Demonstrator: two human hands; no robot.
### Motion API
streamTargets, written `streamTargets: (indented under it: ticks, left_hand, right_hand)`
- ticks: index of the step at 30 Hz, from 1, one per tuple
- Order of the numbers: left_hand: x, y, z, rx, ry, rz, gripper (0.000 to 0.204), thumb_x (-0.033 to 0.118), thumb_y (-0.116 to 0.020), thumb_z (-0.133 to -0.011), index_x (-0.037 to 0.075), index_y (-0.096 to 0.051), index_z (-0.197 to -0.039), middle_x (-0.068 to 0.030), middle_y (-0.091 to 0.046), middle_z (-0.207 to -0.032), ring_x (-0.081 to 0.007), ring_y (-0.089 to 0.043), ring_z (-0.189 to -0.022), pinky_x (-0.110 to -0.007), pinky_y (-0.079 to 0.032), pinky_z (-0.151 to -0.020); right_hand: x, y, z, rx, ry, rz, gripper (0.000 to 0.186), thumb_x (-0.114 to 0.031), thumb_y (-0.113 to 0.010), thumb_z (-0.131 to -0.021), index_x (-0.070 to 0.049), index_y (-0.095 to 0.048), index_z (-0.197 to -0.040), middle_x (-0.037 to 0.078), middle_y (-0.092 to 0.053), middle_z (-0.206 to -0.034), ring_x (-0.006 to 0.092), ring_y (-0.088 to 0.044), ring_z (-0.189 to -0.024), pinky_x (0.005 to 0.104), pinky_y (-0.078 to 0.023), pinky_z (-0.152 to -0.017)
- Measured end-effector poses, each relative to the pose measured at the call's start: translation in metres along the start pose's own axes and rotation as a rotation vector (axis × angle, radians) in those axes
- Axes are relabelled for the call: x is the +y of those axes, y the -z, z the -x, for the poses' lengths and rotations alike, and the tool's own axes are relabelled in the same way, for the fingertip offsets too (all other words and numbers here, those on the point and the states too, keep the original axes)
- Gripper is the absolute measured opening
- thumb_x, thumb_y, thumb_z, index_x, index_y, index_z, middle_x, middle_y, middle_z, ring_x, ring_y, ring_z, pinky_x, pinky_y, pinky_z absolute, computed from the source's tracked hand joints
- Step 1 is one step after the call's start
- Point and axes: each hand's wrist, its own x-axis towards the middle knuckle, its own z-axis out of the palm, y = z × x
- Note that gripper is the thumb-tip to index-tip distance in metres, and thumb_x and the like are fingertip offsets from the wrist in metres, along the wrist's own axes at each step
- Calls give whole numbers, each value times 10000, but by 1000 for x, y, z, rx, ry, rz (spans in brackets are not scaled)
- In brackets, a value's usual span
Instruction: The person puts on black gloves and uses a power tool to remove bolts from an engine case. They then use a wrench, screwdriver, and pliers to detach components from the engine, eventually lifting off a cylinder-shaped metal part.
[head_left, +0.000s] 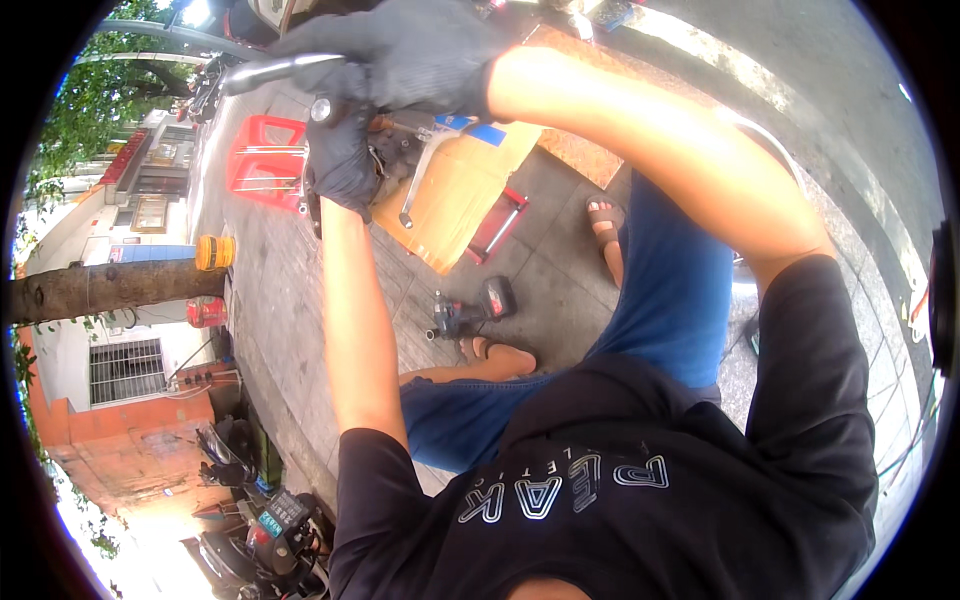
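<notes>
Both hands wear dark grey gloves and work close together at the top left of the head view. My right hand (415, 60) is closed around a shiny metal bar (280, 72), which sticks out to the left. Just below it, my left hand (343, 155) is curled around something mostly hidden, with a round metal end (321, 110) showing above the fingers. Beside the left hand, dark metal parts (395, 155) and a silver lever-shaped part (425, 175) lie over a cardboard sheet (465, 190). I cannot tell whether they join what the left hand holds.
A cordless impact wrench (465, 310) lies on the paved ground between my feet. A red plastic stool (265, 135) stands beyond my left hand, and a red frame (500, 230) shows under the cardboard. A tree trunk (120, 290) and parked motorbikes (265, 535) are at the left.
</notes>
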Motion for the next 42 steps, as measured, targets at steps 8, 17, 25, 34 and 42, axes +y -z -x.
streamTargets:
  ticks: [8,17,25,34,42]
  left_hand:
    - [-21,4,28,-50,109,-264,484,230,-667,-884,-13,-535,-1281,-107,-629,-1159,-184,-578,-1014,-302,-443,-883]
    - [-126,61,82,-87,817,-110,388,218,-493,-970,13,-566,-1291,-9,-587,-787,-80,-500,-609,-201,-373,-488]
    - [-128,60,70,-125,916,62,410,98,-383,-928,5,-596,-1265,95,-322,-560,-31,-276,-439,-207,-183,-381]
    - [-121,78,78,-159,898,26,337,128,-453,-957,69,-654,-1221,120,-304,-563,-23,-247,-454,-205,-176,-412]
    - [-112,76,73,-115,936,-54,320,123,-462,-968,99,-674,-1206,125,-331,-584,-18,-269,-476,-197,-200,-431]
  right_hand:
    - [223,-81,6,291,-708,-468,480,-458,-598,-893,-139,-600,-1252,172,-672,-1001,269,-659,-913,399,-490,-851]
    - [216,-134,12,254,-850,-854,453,-376,-605,-898,25,-614,-1109,173,-678,-997,220,-658,-857,359,-494,-822]
    - [236,-146,-8,130,-868,-845,445,-435,-561,-914,-7,-623,-1021,74,-654,-811,158,-601,-635,332,-478,-596]
    - [204,-130,4,-19,-837,-1020,333,-380,-540,-982,-57,-609,-937,1,-561,-795,101,-526,-731,252,-434,-682]
    - [211,-54,-7,-361,-607,-631,340,-379,-552,-990,-79,-653,-1115,-31,-486,-644,57,-467,-588,210,-395,-549]
